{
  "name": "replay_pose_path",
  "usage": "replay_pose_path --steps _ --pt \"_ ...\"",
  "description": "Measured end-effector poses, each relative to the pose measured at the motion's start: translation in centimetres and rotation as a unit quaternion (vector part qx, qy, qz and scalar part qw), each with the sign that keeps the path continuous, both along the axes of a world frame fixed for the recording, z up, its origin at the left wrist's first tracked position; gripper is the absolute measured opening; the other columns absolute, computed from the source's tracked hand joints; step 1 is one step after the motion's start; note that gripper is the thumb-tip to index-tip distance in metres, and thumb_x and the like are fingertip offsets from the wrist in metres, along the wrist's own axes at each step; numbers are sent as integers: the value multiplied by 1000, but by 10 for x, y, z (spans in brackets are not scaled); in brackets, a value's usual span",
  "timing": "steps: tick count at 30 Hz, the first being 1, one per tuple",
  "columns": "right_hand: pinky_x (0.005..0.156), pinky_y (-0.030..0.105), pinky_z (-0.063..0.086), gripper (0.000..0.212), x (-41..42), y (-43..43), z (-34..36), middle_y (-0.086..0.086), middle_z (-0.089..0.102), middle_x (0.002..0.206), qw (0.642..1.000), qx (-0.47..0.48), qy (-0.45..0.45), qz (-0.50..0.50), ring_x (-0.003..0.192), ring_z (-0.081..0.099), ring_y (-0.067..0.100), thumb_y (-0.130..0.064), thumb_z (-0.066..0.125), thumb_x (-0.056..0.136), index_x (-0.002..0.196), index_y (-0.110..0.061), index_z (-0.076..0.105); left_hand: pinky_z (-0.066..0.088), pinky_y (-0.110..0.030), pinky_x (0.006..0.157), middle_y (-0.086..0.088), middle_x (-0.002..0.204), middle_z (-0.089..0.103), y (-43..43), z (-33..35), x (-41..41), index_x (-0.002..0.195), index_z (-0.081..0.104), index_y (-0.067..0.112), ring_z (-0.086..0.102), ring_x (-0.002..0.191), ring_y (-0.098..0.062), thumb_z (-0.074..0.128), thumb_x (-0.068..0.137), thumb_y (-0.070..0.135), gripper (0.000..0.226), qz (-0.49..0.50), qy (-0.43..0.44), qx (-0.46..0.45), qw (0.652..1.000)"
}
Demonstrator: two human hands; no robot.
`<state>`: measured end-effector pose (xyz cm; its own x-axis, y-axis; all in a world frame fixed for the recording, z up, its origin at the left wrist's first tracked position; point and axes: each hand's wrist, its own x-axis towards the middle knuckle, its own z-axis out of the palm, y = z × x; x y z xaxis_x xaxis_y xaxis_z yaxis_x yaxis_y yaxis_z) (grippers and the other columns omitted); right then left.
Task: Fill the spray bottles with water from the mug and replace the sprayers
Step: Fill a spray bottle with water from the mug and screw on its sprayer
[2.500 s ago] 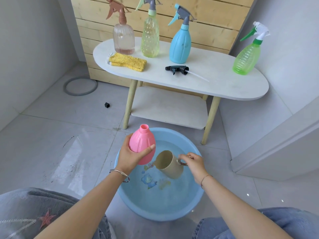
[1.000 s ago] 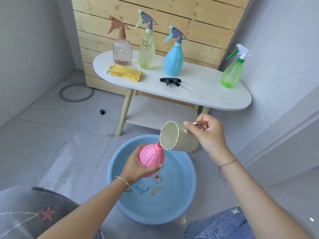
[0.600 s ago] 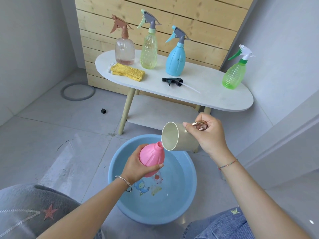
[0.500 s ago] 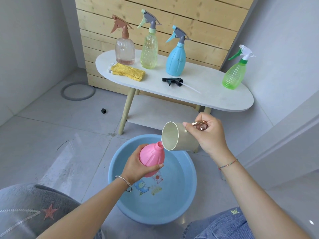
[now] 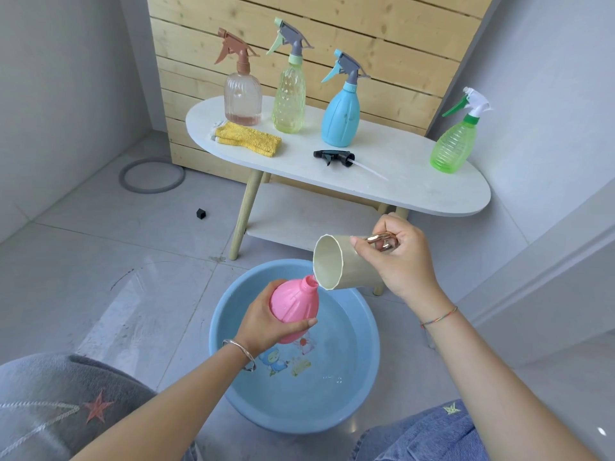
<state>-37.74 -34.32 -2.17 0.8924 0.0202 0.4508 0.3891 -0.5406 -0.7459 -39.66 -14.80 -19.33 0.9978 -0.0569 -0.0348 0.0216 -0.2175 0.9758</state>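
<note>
While tilted — mug (image 5: pixel 347 266) at pink btl (image 5: pixel 293 302)

A pink bottle (image 5: pixel 294 307), sprayer off, tilts at frame centre, its open neck at the lower rim of a beige mug (image 5: pixel 342 264) tipped sideways just right of it. A black sprayer (image 5: pixel 334 158) with its tube lies above centre. Upright across the top, sprayers on: clear bottle (image 5: pixel 242 98), yellow-green bottle (image 5: pixel 289 101), blue bottle (image 5: pixel 340 118), and green bottle (image 5: pixel 454 144) at right.

Home washroom corner, tiled floor (image 5: pixel 100 254), plastic basin (image 5: pixel 363 344)
</note>
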Motion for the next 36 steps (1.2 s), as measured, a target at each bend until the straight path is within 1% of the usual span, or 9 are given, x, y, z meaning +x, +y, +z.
replay_pose_path --steps 3,6,13,18,23,26,29,33,36 --pt "54 21 25 39 0 1 1 -5 36 60 1000 -13 -9 6 55 33 9 -21 72 70 56 -11 38 53 -22 79 16 109 63 0 0 0 117 53 35 61 98 -3 87 42 62 86 -2 1 2 1000" --pt "54 21 25 37 -1 2 1 -5 36 60 1000 -22 -16 11 55 33 8 -22 71 70 56 -11 38 54 -24 79 15 109 63 0 -2 0 117 53 35 61 98 -3 87 42 63 87 -2 4 4 1000" --pt "56 26 26 37 0 4 1 -1 37 63 998 -46 -30 30 58 33 9 -21 71 71 58 -8 39 55 -25 79 15 109 63 1 -3 0 117 53 36 62 98 -6 86 41 64 88 -1 6 4 1000" --pt "58 27 28 37 -1 7 1 0 39 62 996 -63 -43 39 61 36 11 -19 72 73 58 -10 40 56 -26 78 15 109 63 1 -3 0 117 53 36 62 97 -4 86 40 65 88 1 9 6 1000" --pt "60 30 31 38 0 8 0 6 42 63 995 -79 -44 47 65 39 15 -13 75 74 58 -9 40 55 -23 77 16 108 63 1 -4 0 115 53 37 62 97 -4 86 40 66 87 3 10 5 1000" --pt "60 28 30 37 0 9 0 3 42 63 992 -100 -55 52 67 40 17 -15 74 74 59 -11 41 56 -27 78 16 108 63 1 -5 0 116 53 37 62 97 -5 86 40 66 87 2 12 6 1000" --pt "60 26 31 37 1 11 0 -4 40 63 990 -111 -63 63 67 40 18 -16 74 73 59 -15 40 56 -27 78 16 108 63 0 -4 0 116 53 36 62 96 -4 86 41 65 87 2 11 7 1000" --pt "60 16 27 40 0 15 0 -11 34 63 985 -131 -83 75 66 35 14 -16 74 72 62 -21 36 57 -27 78 16 108 63 1 -4 0 116 53 36 62 97 -5 85 41 66 87 2 11 9 1000" --pt "62 15 27 40 0 17 -1 -12 33 63 982 -144 -91 82 67 34 11 -15 75 72 63 -21 37 56 -25 77 15 108 62 1 -4 0 116 53 36 62 97 -6 85 41 66 87 2 11 11 1000"
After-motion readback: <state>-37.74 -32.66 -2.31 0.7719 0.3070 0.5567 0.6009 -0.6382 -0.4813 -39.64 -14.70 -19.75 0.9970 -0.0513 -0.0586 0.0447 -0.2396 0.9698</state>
